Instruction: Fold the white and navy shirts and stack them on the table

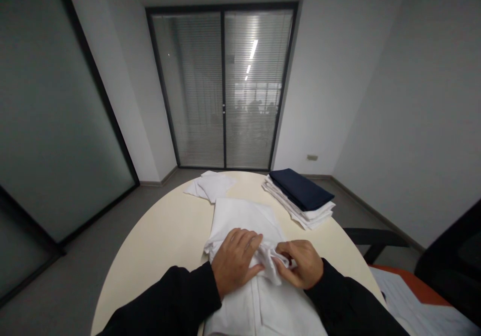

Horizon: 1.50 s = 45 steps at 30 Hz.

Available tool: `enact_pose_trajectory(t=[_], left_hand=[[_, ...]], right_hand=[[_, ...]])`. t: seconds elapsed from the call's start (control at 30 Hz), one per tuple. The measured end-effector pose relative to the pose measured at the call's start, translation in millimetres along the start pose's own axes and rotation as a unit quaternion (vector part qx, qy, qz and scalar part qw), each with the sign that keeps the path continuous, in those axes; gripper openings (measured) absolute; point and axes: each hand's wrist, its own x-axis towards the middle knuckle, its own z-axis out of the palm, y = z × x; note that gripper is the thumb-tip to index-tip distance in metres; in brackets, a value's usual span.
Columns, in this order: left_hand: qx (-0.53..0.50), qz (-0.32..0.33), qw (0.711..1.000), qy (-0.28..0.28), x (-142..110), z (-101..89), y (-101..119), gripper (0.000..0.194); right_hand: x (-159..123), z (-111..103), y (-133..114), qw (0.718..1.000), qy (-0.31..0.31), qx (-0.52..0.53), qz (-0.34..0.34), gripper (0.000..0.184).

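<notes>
A white garment [244, 220] lies spread on the round cream table [173, 230] in front of me. My left hand [235, 261] rests flat on its near middle, fingers pressing the cloth down. Beside it, my right hand [302, 263] pinches a bunched fold of the same white fabric between thumb and fingers. Both hands almost touch at the fold. Dark sleeves cover my forearms.
A stack of folded white cloths with a dark navy one [300, 190] on top sits at the table's far right. A small folded white piece [212, 185] lies at the far edge. An orange chair seat with white cloth [413, 296] is at right. A glass door [223, 90] stands behind.
</notes>
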Motion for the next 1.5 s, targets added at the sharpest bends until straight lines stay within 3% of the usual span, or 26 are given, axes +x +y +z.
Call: enact_pose_trajectory(t=[0.13,0.2,0.33,0.47,0.53,0.6,0.77,0.97,1.1,1.2,1.37,1.5], left_hand=[[0.025,-0.012,1.000,-0.014,2.6,5.6,-1.1,0.049],[0.033,-0.017,0.999,-0.021,3.5,6.8,-0.9,0.047],[0.033,-0.018,0.999,-0.022,2.4,1.0,-1.5,0.047],[0.022,-0.039,0.999,-0.025,-7.0,-11.9,-12.6,0.067],[0.036,-0.056,0.997,-0.036,-13.9,-16.5,-21.9,0.068],[0.064,-0.072,0.994,-0.049,-20.7,-18.5,-30.6,0.059],[0.121,-0.057,0.988,-0.081,-31.8,-16.3,-39.7,0.013],[0.097,-0.064,0.993,-0.027,-39.9,-4.3,-41.9,0.027],[0.064,-0.021,0.998,-0.015,-44.4,2.7,-44.1,0.025],[0.071,0.012,0.997,0.008,-45.3,2.4,-43.7,0.020],[0.098,0.088,0.991,0.032,-49.1,-2.5,-41.0,0.016],[0.098,0.040,0.994,-0.006,-58.8,1.0,-42.9,0.015]], right_hand=[[7.0,-0.2,-6.0,0.999,-0.032,-0.004,-0.001,0.046],[11.4,0.5,-8.9,0.998,-0.047,-0.034,-0.009,0.055],[13.9,1.6,-7.7,0.994,-0.060,-0.088,-0.031,0.026],[5.9,-1.7,6.0,0.996,-0.038,-0.074,-0.020,0.021],[0.1,-4.1,14.5,0.998,-0.034,-0.060,0.000,0.021],[-5.6,-6.2,21.8,0.998,-0.045,-0.048,0.017,0.023],[-13.5,-11.3,28.3,0.995,-0.098,-0.029,0.013,0.022],[-13.2,-13.7,24.1,0.989,-0.130,-0.049,-0.045,0.017],[-19.4,-14.0,31.0,0.987,-0.082,-0.119,-0.073,0.029],[-25.7,-11.8,38.3,0.987,-0.067,-0.128,-0.065,0.027],[-37.4,1.3,41.9,0.980,-0.156,-0.102,-0.072,0.016],[-45.1,8.5,37.3,0.960,-0.262,-0.088,-0.031,0.024]])
